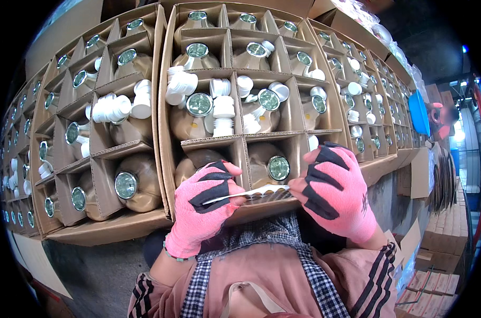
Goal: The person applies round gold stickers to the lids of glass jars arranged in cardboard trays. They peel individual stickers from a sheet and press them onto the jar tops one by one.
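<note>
My left hand (204, 204) and my right hand (336, 193) wear pink gloves with black patches on the fingers. Between them, a thin pale sheet (263, 191) with a wavy edge is pinched at both ends, seen nearly edge-on. It may carry labels, but its face is too slanted to tell. Just beyond it, a gold-brown round bottle (267, 159) with a silver-rimmed neck lies tilted in a compartment of the cardboard box (240, 139). My left hand partly covers another bottle (195, 161). White plastic caps (223, 114) lie in stacks among the bottles farther in.
Similar divided boxes of bottles stand left (92, 153) and right (375, 151). More white caps (113, 108) rest in the left box. At far right, another person (443, 119) is near a blue basin (419, 114). Stacked cartons (444, 233) stand at lower right.
</note>
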Demonstrator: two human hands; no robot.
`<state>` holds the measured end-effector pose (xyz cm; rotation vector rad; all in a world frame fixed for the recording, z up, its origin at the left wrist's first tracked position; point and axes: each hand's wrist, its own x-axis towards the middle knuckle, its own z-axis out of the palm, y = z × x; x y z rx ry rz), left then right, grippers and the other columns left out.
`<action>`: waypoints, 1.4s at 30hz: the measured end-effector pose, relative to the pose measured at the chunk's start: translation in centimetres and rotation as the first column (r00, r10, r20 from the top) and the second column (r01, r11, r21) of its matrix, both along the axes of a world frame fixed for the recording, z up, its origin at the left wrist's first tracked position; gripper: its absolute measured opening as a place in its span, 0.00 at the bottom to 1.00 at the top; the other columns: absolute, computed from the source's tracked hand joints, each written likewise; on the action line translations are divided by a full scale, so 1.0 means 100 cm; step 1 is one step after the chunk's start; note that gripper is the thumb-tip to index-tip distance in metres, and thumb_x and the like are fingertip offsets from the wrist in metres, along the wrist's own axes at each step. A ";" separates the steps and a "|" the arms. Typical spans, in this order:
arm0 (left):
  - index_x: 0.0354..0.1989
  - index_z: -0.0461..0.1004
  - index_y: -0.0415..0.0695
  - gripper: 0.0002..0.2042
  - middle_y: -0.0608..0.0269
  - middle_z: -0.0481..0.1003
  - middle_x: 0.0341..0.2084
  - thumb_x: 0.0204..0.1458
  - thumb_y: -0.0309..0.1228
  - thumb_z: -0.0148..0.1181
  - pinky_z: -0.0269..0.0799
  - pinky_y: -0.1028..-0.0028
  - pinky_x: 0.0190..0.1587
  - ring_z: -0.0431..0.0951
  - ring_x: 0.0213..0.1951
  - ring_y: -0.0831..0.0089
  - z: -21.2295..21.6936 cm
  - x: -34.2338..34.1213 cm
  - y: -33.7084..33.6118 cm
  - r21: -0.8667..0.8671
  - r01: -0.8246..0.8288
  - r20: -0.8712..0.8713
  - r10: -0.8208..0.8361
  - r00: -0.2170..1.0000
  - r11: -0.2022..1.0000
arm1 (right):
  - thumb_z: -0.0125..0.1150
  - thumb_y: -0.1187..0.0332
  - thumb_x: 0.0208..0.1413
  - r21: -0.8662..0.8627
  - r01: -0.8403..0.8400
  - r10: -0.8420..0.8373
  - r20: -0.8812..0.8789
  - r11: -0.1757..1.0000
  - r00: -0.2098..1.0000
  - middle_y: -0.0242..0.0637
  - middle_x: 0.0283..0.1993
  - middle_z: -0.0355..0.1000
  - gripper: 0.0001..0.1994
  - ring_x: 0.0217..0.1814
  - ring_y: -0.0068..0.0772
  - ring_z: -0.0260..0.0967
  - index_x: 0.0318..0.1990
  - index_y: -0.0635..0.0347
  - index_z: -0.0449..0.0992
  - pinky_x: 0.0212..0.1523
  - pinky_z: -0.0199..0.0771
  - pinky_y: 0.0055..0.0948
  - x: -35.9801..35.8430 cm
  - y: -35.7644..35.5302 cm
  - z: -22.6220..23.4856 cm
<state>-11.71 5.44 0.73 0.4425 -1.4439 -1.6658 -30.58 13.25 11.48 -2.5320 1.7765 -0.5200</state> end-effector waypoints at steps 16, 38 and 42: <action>0.24 0.75 0.36 0.07 0.61 0.71 0.21 0.35 0.24 0.64 0.66 0.76 0.29 0.71 0.36 0.69 0.002 -0.002 -0.004 0.154 0.042 0.007 -0.043 0.999 0.987 | 0.60 0.71 0.29 -0.028 -0.054 0.050 -0.129 0.998 0.990 0.27 0.31 0.68 0.10 0.45 0.36 0.64 0.26 0.53 0.72 0.41 0.62 0.38 0.000 -0.001 0.000; 0.25 0.74 0.36 0.06 0.60 0.73 0.28 0.39 0.25 0.62 0.64 0.80 0.35 0.70 0.32 0.78 -0.004 -0.009 -0.004 0.424 -0.025 0.128 -0.032 0.991 0.905 | 0.62 0.58 0.37 0.060 0.529 -0.473 -0.372 0.846 0.799 0.38 0.60 0.53 0.13 0.60 0.56 0.47 0.32 0.50 0.76 0.58 0.49 0.45 -0.219 -0.173 -0.108; 0.25 0.74 0.36 0.06 0.60 0.73 0.28 0.39 0.25 0.62 0.64 0.79 0.36 0.70 0.33 0.77 -0.004 -0.010 -0.006 0.393 -0.039 0.153 -0.023 0.988 0.919 | 0.62 0.60 0.35 0.170 0.467 -0.364 -0.422 0.868 0.830 0.37 0.62 0.50 0.13 0.63 0.52 0.43 0.32 0.50 0.76 0.59 0.48 0.45 -0.226 -0.192 -0.124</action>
